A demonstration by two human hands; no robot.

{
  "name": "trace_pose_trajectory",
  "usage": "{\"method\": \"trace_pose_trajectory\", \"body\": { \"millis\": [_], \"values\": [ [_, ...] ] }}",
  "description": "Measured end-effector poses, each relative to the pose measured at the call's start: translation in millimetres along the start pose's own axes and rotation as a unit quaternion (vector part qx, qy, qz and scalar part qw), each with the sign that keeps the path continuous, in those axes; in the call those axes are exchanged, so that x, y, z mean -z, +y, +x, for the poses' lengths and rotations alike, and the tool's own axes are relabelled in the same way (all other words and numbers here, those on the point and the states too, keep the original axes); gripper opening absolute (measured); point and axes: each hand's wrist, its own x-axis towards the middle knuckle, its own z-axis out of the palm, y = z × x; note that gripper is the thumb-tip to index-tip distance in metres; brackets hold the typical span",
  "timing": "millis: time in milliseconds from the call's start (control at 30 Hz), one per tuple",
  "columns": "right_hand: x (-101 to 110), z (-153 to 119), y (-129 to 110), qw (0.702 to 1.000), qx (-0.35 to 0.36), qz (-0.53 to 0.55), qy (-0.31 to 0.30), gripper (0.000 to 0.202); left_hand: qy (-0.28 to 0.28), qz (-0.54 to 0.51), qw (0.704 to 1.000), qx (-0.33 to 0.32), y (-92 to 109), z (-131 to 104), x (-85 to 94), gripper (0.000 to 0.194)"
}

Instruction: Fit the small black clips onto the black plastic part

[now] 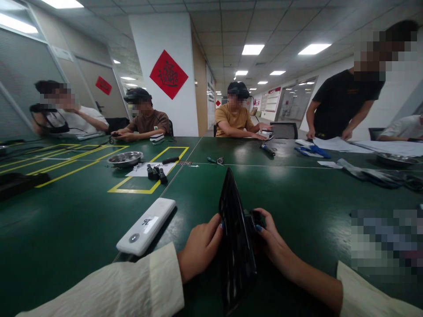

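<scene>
A flat black panel (236, 246) stands on edge between my hands, above the green table, with its glossy face turned left. My left hand (201, 246) pinches its left side near the upper part. On the other side, my right hand (276, 242) closes on a small black part (254, 222) at the panel's back; some of its fingers are hidden. To the left of my left hand lies a white device (147, 226) with a label and a round button.
Ahead on the green table (198, 189) are a metal bowl (125, 159), black cylinders (157, 174), pliers (214, 160), a dark tool (267, 150), blue-white gloves (312, 150) and papers (339, 145). Several people are across the table, one standing at the right.
</scene>
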Motion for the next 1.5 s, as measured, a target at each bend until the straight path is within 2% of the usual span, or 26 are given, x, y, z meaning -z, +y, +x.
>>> {"method": "trace_pose_trajectory", "body": {
  "millis": [133,467,733,967,1167,1367,1500],
  "values": [
    [0.1,1.3,1.2,1.000,-0.006,0.001,-0.011,0.051,-0.013,-0.010,1.000,0.010,1.5,1.6,0.5,0.043],
    [-3.7,-2.4,-8.6,1.000,-0.011,0.006,-0.012,0.045,-0.015,0.000,1.000,0.014,2.8,0.7,1.0,0.049],
    [-2.0,0.7,-1.6,0.999,-0.014,0.029,-0.012,0.049,-0.014,-0.011,1.000,0.010,2.0,2.8,1.5,0.042],
    [-3.4,-0.4,-3.9,0.999,0.000,0.036,-0.013,0.045,-0.007,0.022,1.000,0.006,3.3,-0.6,1.9,0.035],
    [-2.3,0.3,-2.1,1.000,-0.003,0.023,-0.016,0.046,-0.017,0.003,1.000,0.010,1.2,1.8,0.8,0.049],
    [-2.1,0.5,-4.4,1.000,-0.003,0.012,-0.014,0.047,-0.006,-0.003,1.000,-0.013,-2.3,1.4,0.0,0.047],
    [-1.1,0.8,-2.8,1.000,0.003,0.023,-0.012,0.048,-0.013,-0.019,1.000,0.005,-2.2,2.5,-0.9,0.052]
  ]
}}
